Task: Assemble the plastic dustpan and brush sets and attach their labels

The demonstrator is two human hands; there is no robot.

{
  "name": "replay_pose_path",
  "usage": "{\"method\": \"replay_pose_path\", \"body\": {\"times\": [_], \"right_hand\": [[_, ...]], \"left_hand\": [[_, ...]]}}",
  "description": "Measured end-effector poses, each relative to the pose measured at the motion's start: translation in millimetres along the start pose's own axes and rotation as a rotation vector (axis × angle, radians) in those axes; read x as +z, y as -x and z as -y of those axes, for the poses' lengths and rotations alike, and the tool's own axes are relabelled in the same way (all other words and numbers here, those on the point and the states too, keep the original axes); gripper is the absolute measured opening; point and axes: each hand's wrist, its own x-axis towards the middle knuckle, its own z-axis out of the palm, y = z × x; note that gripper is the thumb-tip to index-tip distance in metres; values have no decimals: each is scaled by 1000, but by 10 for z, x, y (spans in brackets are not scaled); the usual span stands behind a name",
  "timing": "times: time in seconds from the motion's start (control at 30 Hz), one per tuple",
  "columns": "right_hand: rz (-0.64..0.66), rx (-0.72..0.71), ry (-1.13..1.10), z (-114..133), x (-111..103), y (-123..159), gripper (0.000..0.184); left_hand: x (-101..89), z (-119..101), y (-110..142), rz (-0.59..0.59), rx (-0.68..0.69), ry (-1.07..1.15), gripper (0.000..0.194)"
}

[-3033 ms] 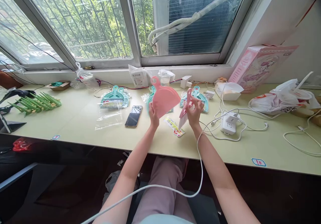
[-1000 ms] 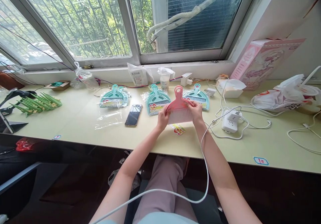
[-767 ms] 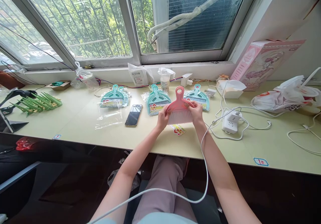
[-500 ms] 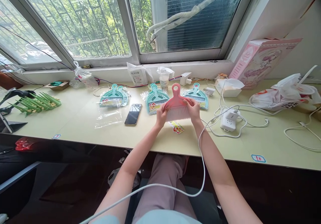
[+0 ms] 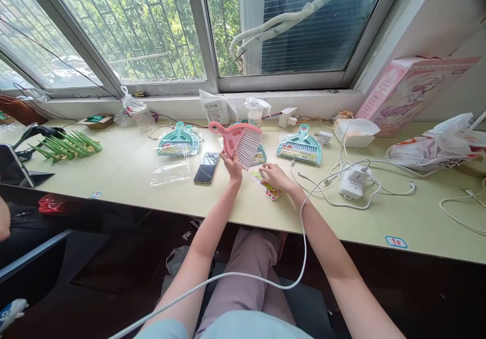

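Note:
My left hand (image 5: 232, 162) grips the lower edge of a pink mini dustpan with a white-bristled brush (image 5: 239, 142) set in it, held tilted above the table, handle pointing up left. My right hand (image 5: 274, 176) rests on a small printed paper label (image 5: 267, 185) lying on the pale green table (image 5: 125, 177), fingers bent down onto it. Behind the pink set a teal brush set (image 5: 260, 156) in plastic shows only partly.
Two more wrapped teal brush sets (image 5: 177, 140) (image 5: 300, 146), an empty clear bag (image 5: 170, 169) and a phone (image 5: 207, 167) lie near. A white power strip (image 5: 351, 184) with cables sits right, green clips (image 5: 68, 145) far left, a pink box (image 5: 410, 93) by the wall.
My right hand let go of the pink set and dropped onto the paper label. My left hand alone now holds the set, swung left and tilted.

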Motion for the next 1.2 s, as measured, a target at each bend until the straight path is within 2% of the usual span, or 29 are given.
{"method": "replay_pose_path", "body": {"times": [0.13, 0.2, 0.33, 0.47, 0.57, 0.67, 0.73, 0.93, 1.03, 1.13, 1.2], "right_hand": [[162, -31, -160, -7, 47, 17, 72], [200, 9, -218, -16, 29, 22, 76], [238, 79, -158, 18, -1, 18, 61], [169, 62, -7, 46, -23, 34, 43], [156, 116, -61, 34, -37, 61, 51], [207, 172, -119, 17, -42, 71, 59], [232, 182, -81, 11, -47, 66, 54], [171, 179, 29, 29, -105, 90, 35], [198, 226, -5, 47, -143, 127, 40], [190, 214, -43, 74, -183, 128, 52], [185, 215, -114, 103, -210, 98, 48]], "left_hand": [[17, 1, 37, 19, 17, -15, 51], [22, 8, 45, 28, 13, -17, 50], [29, 23, 55, 37, 18, -40, 46], [32, 19, 70, 38, 38, -64, 41], [34, 4, 86, 46, 49, -70, 42], [37, -4, 102, 62, 60, -57, 44], [38, -2, 109, 70, 66, -57, 43], [38, 15, 112, 66, 53, -65, 41], [39, 13, 109, 67, 51, -72, 41], [36, 8, 107, 60, 43, -79, 41], [35, 3, 109, 59, 45, -74, 41]]}}
